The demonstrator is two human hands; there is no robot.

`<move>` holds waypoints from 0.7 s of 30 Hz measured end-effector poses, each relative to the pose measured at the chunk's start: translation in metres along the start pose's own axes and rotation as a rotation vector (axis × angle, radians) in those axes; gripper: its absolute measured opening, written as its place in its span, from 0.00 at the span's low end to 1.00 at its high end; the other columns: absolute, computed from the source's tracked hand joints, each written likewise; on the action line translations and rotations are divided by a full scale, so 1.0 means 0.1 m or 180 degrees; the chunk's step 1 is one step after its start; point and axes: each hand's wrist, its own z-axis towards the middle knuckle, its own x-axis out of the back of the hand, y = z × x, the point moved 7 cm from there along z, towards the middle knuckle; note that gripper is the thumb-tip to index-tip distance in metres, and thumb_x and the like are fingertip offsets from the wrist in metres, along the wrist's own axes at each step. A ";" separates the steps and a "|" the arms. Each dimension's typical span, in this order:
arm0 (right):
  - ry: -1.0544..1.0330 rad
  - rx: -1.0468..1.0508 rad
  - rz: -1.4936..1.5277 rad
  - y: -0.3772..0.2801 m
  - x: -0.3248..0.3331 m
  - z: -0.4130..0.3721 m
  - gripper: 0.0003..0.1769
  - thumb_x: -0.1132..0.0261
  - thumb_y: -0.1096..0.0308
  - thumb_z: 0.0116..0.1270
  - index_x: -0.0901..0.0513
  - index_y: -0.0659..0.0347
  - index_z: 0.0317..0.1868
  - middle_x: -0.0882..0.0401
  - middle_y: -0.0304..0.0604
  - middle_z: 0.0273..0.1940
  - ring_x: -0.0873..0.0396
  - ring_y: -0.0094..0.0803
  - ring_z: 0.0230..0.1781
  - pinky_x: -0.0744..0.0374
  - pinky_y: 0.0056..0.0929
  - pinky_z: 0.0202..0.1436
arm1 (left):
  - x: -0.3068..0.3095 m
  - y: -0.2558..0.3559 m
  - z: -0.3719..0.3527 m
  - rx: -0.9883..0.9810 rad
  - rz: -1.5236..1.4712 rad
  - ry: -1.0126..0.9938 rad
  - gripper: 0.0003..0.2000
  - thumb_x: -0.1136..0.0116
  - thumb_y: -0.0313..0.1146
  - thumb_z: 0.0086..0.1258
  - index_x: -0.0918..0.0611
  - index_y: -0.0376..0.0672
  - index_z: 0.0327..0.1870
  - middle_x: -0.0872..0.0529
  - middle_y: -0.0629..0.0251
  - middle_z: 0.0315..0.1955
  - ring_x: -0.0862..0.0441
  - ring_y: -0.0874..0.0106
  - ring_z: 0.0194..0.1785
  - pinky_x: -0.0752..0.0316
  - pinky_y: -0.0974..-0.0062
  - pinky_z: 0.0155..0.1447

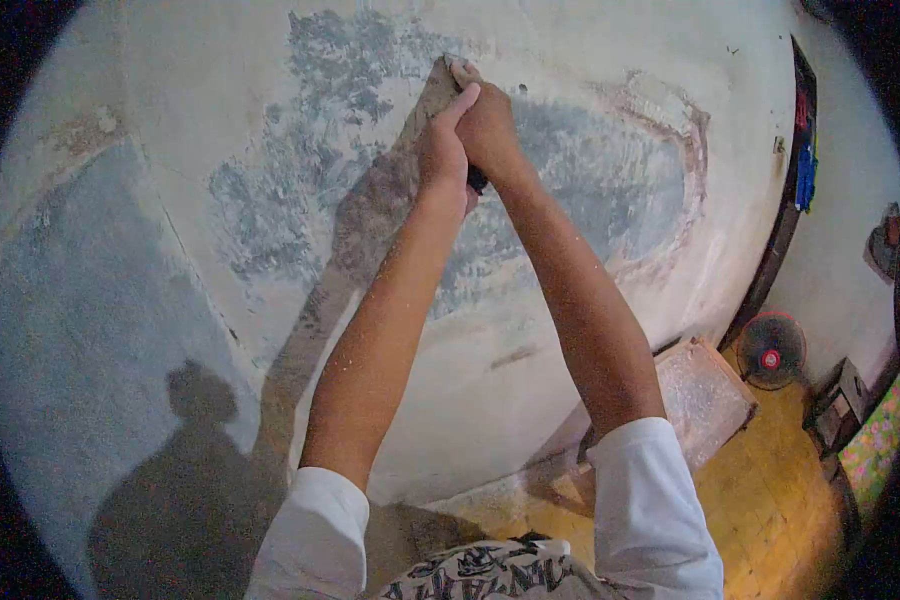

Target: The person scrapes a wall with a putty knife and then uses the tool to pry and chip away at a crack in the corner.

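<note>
Both my arms reach up to a wall (530, 370) with patchy grey and white plaster. My right hand (490, 125) is closed around a black-handled tool (477, 180), whose dark butt shows below the palms. My left hand (443, 150) presses in from the left, wrapped against the same tool and touching the right hand, its thumb pointing up. Most of the tool is hidden by the hands; a greyish tip shows at the upper fingers, right at the wall. Around the hands lies a rough grey patch (600, 170) where the pale coat is gone.
A plastic-covered box (705, 400) stands on the yellowish floor (760, 500) at lower right. Beyond it are a round fan (771, 350) and a dark boxy object (838, 405). A blue item (806, 180) hangs by the dark frame at right. My shadow falls across the wall at left.
</note>
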 end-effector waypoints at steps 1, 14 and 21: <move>-0.0159 0.0046 -0.0055 -0.01 0.01 0.03 0.24 0.41 0.61 0.67 0.25 0.68 0.59 0.24 0.66 0.58 0.23 0.65 0.55 0.21 0.50 0.56 | -0.03 0.01 0.00 -0.0081 -0.0042 0.0035 0.30 0.33 0.43 0.63 0.25 0.39 0.64 0.20 0.57 0.56 0.21 0.63 0.56 0.27 0.64 0.60; -0.0338 -0.0321 -0.0082 0.25 0.08 0.33 0.28 0.42 0.75 0.59 0.24 0.67 0.63 0.27 0.61 0.64 0.24 0.59 0.58 0.23 0.46 0.63 | -0.17 -0.13 0.35 -0.0024 -0.0167 0.0080 0.25 0.52 0.49 0.72 0.24 0.39 0.60 0.18 0.55 0.50 0.18 0.60 0.50 0.23 0.57 0.53; -0.0129 -0.0173 0.0156 0.25 0.08 0.10 0.27 0.41 0.76 0.59 0.23 0.67 0.61 0.30 0.63 0.66 0.24 0.61 0.58 0.24 0.46 0.63 | -0.17 -0.17 0.07 -0.0222 -0.0164 0.0496 0.23 0.50 0.50 0.71 0.21 0.39 0.53 0.17 0.58 0.47 0.18 0.63 0.49 0.22 0.63 0.51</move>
